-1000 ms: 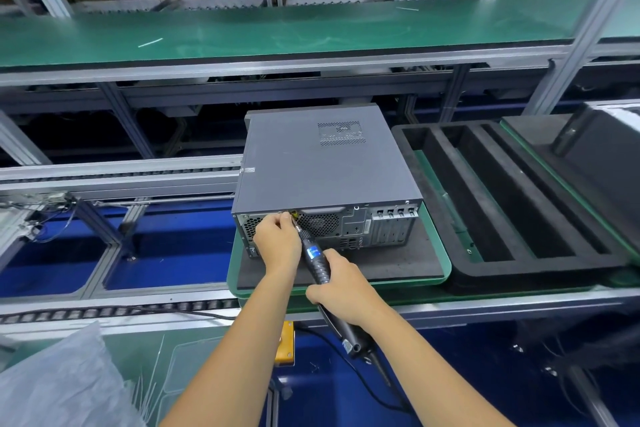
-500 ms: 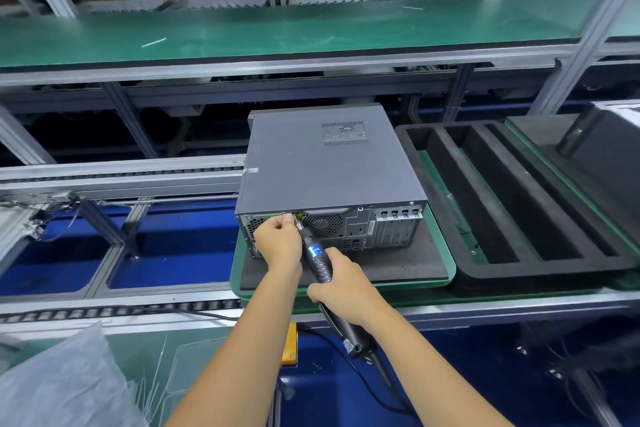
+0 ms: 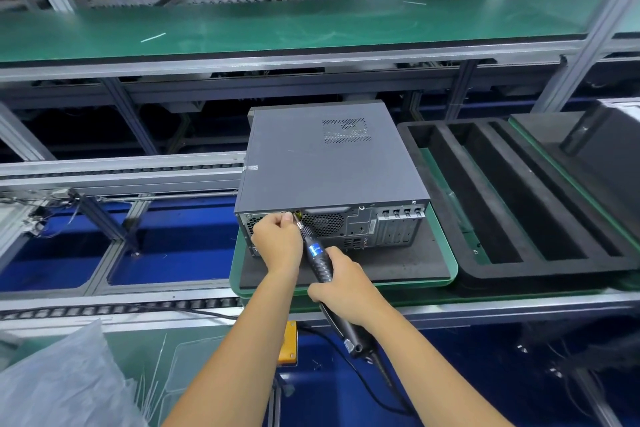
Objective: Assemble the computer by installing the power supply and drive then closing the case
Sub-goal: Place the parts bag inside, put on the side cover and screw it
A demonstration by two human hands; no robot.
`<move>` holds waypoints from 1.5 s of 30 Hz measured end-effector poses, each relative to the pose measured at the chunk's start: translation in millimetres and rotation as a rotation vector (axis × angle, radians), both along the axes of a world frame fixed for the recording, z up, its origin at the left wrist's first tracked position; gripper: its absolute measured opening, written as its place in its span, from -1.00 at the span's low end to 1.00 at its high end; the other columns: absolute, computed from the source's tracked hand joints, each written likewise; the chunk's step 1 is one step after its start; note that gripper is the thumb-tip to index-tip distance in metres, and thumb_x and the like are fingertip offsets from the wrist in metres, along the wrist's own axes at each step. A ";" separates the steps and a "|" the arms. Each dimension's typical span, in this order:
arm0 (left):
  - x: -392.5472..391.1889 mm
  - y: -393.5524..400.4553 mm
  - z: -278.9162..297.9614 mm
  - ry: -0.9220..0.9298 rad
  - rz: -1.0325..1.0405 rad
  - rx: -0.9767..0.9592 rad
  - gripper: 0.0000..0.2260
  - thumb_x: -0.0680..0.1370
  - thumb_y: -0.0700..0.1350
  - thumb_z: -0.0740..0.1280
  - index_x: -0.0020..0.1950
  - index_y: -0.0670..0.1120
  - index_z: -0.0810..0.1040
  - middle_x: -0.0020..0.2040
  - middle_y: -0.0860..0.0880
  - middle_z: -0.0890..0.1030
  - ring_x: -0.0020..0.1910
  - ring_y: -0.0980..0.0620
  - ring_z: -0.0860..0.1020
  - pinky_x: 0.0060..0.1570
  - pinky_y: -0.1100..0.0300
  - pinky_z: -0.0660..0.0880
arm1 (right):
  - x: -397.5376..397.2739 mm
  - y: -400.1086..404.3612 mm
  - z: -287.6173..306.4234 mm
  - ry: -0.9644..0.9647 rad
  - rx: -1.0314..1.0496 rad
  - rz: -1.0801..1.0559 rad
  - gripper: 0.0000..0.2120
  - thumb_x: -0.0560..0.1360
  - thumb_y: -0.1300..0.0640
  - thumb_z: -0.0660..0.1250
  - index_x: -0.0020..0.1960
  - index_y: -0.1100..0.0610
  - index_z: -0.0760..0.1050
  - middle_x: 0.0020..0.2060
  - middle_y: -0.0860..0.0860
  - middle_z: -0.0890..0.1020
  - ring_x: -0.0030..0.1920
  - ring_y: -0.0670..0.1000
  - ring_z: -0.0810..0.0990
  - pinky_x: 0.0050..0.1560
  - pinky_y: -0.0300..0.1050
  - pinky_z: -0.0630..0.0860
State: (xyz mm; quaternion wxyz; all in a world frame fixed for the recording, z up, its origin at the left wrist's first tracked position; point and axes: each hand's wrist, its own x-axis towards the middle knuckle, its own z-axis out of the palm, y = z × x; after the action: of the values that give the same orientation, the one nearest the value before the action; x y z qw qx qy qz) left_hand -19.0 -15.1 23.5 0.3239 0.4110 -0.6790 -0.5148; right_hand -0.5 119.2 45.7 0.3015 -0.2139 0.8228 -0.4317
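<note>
Closing step, it seems — the right hand (image 3: 343, 288) grips the electric screwdriver (image 3: 317, 253) at the case (image 3: 329, 163) rear; the left hand (image 3: 277, 243), at 9 o'clock, pinches near its tip. Next: keep the bit square.

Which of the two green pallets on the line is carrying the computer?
The nearer green pallet, right in front of the person, carries the closed grey computer case on a flat black pad. The green pallet to its right holds only black foam with long empty slots.
</note>
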 end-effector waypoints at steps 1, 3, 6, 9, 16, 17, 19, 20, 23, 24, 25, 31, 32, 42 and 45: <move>-0.7 -0.6 0.1 -0.018 0.002 -0.018 -0.71 0.53 -0.22 0.30 -0.41 -0.20 0.49 -0.46 -0.02 0.48 -0.43 0.04 0.40 -0.22 0.08 0.49 | -0.1 0.2 -0.3 -0.001 0.001 -0.002 -0.63 0.39 0.15 0.40 0.09 0.01 0.30 -0.19 -0.02 0.46 -0.33 -0.07 0.45 -0.41 -0.30 0.36; -1.7 -0.1 0.1 -0.026 0.011 -0.017 -0.72 0.53 -0.21 0.31 -0.38 -0.26 0.51 -0.45 -0.05 0.50 -0.42 0.02 0.41 -0.19 0.01 0.53 | -0.2 0.4 -0.8 -0.002 0.002 -0.003 -0.63 0.39 0.15 0.40 0.10 0.01 0.30 -0.19 -0.02 0.47 -0.33 -0.08 0.45 -0.41 -0.30 0.37; -1.5 0.4 -1.7 0.002 0.016 0.008 -0.71 0.53 -0.19 0.32 -0.37 -0.26 0.52 -0.46 -0.04 0.49 -0.43 0.03 0.40 -0.22 0.02 0.52 | -0.7 0.7 -0.2 -0.001 0.006 0.003 -0.62 0.39 0.15 0.40 0.11 0.02 0.29 -0.19 -0.03 0.45 -0.33 -0.08 0.44 -0.42 -0.31 0.36; -1.8 1.0 -2.5 0.038 0.015 0.012 -0.66 0.53 -0.18 0.32 -0.45 -0.17 0.48 -0.51 0.02 0.43 -0.46 0.07 0.36 -0.30 0.12 0.45 | -1.3 1.6 1.5 0.006 0.008 0.003 -0.63 0.39 0.14 0.40 0.09 0.03 0.30 -0.18 -0.01 0.46 -0.32 -0.06 0.44 -0.40 -0.28 0.36; -4.8 3.5 0.3 0.051 0.057 0.075 -0.66 0.54 -0.17 0.34 -0.45 -0.17 0.51 -0.52 0.02 0.45 -0.48 0.08 0.38 -0.37 0.18 0.44 | -2.2 1.7 3.2 -0.014 0.014 0.007 -0.62 0.38 0.15 0.40 0.09 0.03 0.30 -0.16 -0.01 0.46 -0.30 -0.05 0.45 -0.39 -0.27 0.37; -5.9 4.3 0.4 0.040 0.058 0.072 -0.64 0.54 -0.16 0.34 -0.47 -0.14 0.49 -0.53 0.03 0.45 -0.50 0.10 0.38 -0.41 0.22 0.41 | -2.7 1.8 3.6 -0.013 0.015 0.005 -0.62 0.37 0.15 0.41 0.09 0.04 0.31 -0.16 0.00 0.46 -0.30 -0.04 0.45 -0.38 -0.26 0.38; -5.8 5.1 0.6 0.003 0.067 0.056 -0.63 0.54 -0.13 0.34 -0.48 -0.12 0.46 -0.53 0.04 0.45 -0.52 0.12 0.38 -0.45 0.25 0.32 | -2.8 1.7 4.3 -0.011 0.017 -0.002 -0.63 0.36 0.15 0.41 0.09 0.05 0.32 -0.15 0.01 0.47 -0.29 -0.03 0.46 -0.37 -0.24 0.39; -4.5 4.1 -0.2 -0.020 0.075 0.050 -0.63 0.53 -0.11 0.35 -0.48 -0.13 0.46 -0.53 0.03 0.46 -0.52 0.11 0.41 -0.45 0.25 0.31 | -2.6 1.5 4.4 -0.008 0.017 -0.003 -0.63 0.36 0.15 0.41 0.08 0.05 0.32 -0.15 0.01 0.47 -0.30 -0.03 0.46 -0.37 -0.24 0.39; 1.7 -2.5 -5.6 -0.096 0.063 -0.012 -0.60 0.52 -0.02 0.36 -0.49 -0.16 0.48 -0.51 -0.01 0.50 -0.49 0.06 0.46 -0.41 0.21 0.33 | -0.6 2.4 3.8 -0.007 0.024 -0.004 -0.63 0.37 0.14 0.41 0.09 0.04 0.32 -0.15 0.00 0.47 -0.30 -0.05 0.45 -0.38 -0.25 0.38; 2.5 -4.4 -6.9 -0.118 0.035 -0.057 -0.58 0.53 -0.03 0.34 -0.50 -0.16 0.46 -0.52 -0.02 0.49 -0.49 0.04 0.45 -0.39 0.19 0.34 | -0.3 2.7 3.1 -0.012 0.025 -0.007 -0.63 0.37 0.14 0.41 0.10 0.04 0.33 -0.15 0.00 0.47 -0.30 -0.05 0.45 -0.37 -0.25 0.39; 2.2 -5.8 -7.0 -0.137 0.009 -0.105 -0.57 0.55 -0.05 0.33 -0.51 -0.16 0.43 -0.53 -0.03 0.47 -0.50 0.03 0.42 -0.37 0.16 0.33 | -0.1 3.1 2.2 -0.014 0.024 -0.010 -0.63 0.37 0.15 0.41 0.10 0.04 0.33 -0.15 0.00 0.47 -0.30 -0.05 0.45 -0.37 -0.24 0.39; 1.0 -8.0 -10.5 -0.122 -0.047 -0.174 -0.69 0.60 -0.10 0.27 -0.30 -0.21 0.55 -0.34 -0.09 0.57 -0.31 -0.06 0.50 -0.27 0.12 0.38 | 0.8 2.4 1.0 -0.009 0.029 -0.014 -0.66 0.37 0.15 0.40 0.04 0.03 0.31 -0.18 -0.02 0.46 -0.33 -0.07 0.43 -0.42 -0.30 0.34; 1.5 -8.1 -12.4 -0.117 -0.049 -0.163 -0.70 0.60 -0.10 0.27 -0.28 -0.21 0.56 -0.32 -0.10 0.58 -0.29 -0.07 0.51 -0.25 0.10 0.41 | 0.8 2.0 0.8 -0.008 0.029 -0.016 -0.66 0.37 0.15 0.40 0.05 0.03 0.31 -0.17 -0.01 0.46 -0.32 -0.07 0.43 -0.41 -0.29 0.34; 12.7 8.0 -24.3 -0.162 -0.263 -0.099 -0.64 0.62 -0.14 0.18 -0.39 -0.09 0.37 -0.41 0.01 0.43 -0.36 0.02 0.37 -0.39 0.16 0.25 | 3.4 8.7 -4.4 -0.060 0.020 -0.051 -0.69 0.35 0.14 0.38 -0.01 -0.01 0.30 -0.17 0.00 0.48 -0.33 -0.06 0.44 -0.40 -0.26 0.37; 16.8 23.2 -33.8 -0.045 -0.281 0.215 -0.66 0.64 -0.11 0.11 -0.34 -0.08 0.42 -0.35 -0.03 0.47 -0.32 0.02 0.41 -0.26 0.14 0.36 | 2.0 22.5 -3.1 -0.080 0.049 -0.011 -0.68 0.33 0.13 0.39 -0.05 -0.03 0.28 -0.16 0.00 0.46 -0.32 -0.05 0.44 -0.39 -0.25 0.38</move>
State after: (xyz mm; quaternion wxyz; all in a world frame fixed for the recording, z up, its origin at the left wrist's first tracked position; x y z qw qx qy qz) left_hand -2.2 8.0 -10.3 0.1876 0.3560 -0.6779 -0.6152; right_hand 1.5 141.7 42.7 0.3370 -0.1847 0.8216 -0.4211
